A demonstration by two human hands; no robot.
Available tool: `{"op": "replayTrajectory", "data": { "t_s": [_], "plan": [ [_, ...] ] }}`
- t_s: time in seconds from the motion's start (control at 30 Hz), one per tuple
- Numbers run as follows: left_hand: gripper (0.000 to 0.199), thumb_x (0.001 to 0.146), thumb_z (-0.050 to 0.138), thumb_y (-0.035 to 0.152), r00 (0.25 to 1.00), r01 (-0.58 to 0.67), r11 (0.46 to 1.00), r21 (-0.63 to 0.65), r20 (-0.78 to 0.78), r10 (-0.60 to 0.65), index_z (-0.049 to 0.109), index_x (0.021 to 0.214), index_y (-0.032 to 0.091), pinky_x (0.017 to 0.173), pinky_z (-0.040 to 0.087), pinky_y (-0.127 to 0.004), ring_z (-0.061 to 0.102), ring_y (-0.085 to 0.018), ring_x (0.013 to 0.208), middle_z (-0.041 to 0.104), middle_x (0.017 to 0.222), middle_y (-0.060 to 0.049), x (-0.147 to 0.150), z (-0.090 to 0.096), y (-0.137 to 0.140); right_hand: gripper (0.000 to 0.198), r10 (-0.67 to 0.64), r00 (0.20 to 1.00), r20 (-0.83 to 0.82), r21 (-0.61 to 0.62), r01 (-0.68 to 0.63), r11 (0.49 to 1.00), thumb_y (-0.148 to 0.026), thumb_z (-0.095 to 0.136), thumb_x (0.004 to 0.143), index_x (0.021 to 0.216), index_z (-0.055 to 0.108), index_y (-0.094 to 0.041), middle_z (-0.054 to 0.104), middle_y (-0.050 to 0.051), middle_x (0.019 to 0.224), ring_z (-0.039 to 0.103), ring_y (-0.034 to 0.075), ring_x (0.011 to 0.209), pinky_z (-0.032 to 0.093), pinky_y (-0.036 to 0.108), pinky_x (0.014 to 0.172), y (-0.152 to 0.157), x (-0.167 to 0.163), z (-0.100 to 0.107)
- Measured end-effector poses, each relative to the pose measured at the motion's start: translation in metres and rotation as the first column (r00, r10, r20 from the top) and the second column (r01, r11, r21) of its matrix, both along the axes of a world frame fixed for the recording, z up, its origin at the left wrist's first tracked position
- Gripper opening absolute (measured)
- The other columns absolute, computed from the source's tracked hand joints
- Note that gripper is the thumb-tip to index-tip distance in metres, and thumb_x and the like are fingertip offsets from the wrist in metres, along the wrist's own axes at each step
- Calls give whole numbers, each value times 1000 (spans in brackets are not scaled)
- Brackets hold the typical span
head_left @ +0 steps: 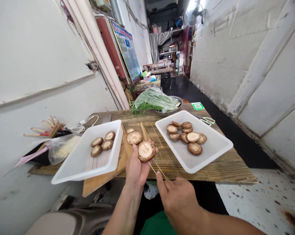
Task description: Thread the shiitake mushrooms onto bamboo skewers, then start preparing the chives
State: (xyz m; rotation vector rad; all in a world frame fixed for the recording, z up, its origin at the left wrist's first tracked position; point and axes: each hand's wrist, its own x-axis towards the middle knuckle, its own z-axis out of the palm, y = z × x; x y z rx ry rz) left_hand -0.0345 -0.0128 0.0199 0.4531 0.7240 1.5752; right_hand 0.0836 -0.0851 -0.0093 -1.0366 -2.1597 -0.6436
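My left hand [137, 168] grips a shiitake mushroom [147, 151], its pale gilled underside and cut stem facing up. Bamboo skewers [159, 170] are pinched in my right hand [178, 199], slanting up to the mushroom's near edge; whether their tips are inside it is hidden. Just beyond lies another shiitake [134, 137], with a smaller one partly behind it, by the wooden board [100, 180]. In the white tray [71, 178] on the left, several shiitakes [107, 145] sit with skewers sticking out toward me. Several loose shiitakes [194, 149] are in the right-hand white tray [225, 143].
Loose skewers [157, 134] lie between the trays on the wooden table [225, 171]. Behind are bagged green vegetables [152, 99] over a metal bowl [170, 113], and scissors [207, 120]. At far left stand a plastic bag [64, 150] and red-tipped sticks [39, 132].
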Motion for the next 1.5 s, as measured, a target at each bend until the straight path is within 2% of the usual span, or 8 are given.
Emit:
{"op": "replayTrajectory", "data": {
  "t_s": [0.4, 0.67, 0.87, 0.93, 1.1, 1.27, 1.43, 1.5],
  "plan": [
    [33, 89, 38, 33, 1000, -10, 1000, -7, 28, 10, 60, 100, 11, 78, 53, -42, 60, -25, 98, 63, 105, -16, 2, 0, -1, 29, -5, 999, -47, -5, 5, 1000, 6, 48, 64, 85, 66, -1, 58, 3, 49, 51, 13, 42, 31, 28, 44, 2, -4, 2],
    [35, 89, 37, 32, 999, 49, 998, -29, -2, -49, 59, 105, 9, 78, 53, -40, 60, -24, 97, 64, 100, -16, 15, -3, -6, 28, -59, 998, -31, 15, 60, 998, 8, 42, 76, 87, 65, -3, 57, 2, 50, 50, 12, 45, 34, 28, 51, 10, -8, -5],
    [50, 85, 35, 52, 986, 169, 979, 111, -31, -167, 59, 106, 15, 82, 50, -43, 56, -26, 104, 63, 107, -14, -4, 2, -9, 24, 137, 929, -344, -122, -189, 974, -8, 44, 85, 97, 65, -7, 62, 2, 55, 53, 13, 46, 35, 26, 49, 19, 19, 10],
    [48, 84, 37, 53, 992, 112, 988, 109, -75, -104, 59, 103, 16, 82, 50, -40, 56, -25, 104, 62, 108, -13, -16, 2, -7, 24, 181, 846, -502, -241, -338, 910, -13, 46, 86, 100, 65, -13, 67, 2, 63, 58, 12, 51, 40, 24, 52, 21, 32, 14],
    [42, 83, 44, 49, 991, -85, 992, 95, -97, 94, 54, 108, 18, 78, 52, -41, 59, -24, 100, 62, 109, -12, -36, 1, 7, 24, 105, 721, -685, -556, -610, 564, -21, 47, 88, 99, 68, -20, 69, 0, 73, 61, 13, 62, 44, 19, 57, 19, 51, 12],
    [29, 82, 52, 39, 997, -69, 990, 123, -25, 72, 58, 98, 16, 77, 52, -36, 63, -21, 90, 66, 96, -11, -45, -9, 15, 24, -26, 638, -770, -580, -681, 448, -29, 52, 86, 99, 68, -18, 51, -3, 52, 42, 7, 44, 32, 17, 42, 16, 55, -8],
    [40, 82, 51, 43, 973, 196, 970, 144, 96, -211, 57, 106, 11, 80, 52, -36, 63, -21, 92, 65, 102, -11, -43, -15, 9, 27, -159, 508, -847, -532, -811, 243, -35, 53, 86, 99, 66, -15, 33, -8, 43, 27, 4, 37, 21, 16, 37, 18, 56, -18],
    [40, 83, 50, 42, 961, 222, 962, 157, 131, -243, 59, 103, 10, 83, 51, -37, 63, -20, 91, 66, 99, -10, -40, -13, 6, 28, -200, 477, -856, -512, -834, 205, -37, 54, 86, 96, 66, -14, 31, -9, 41, 25, 3, 36, 19, 15, 36, 19, 57, -19]
  ]
}}
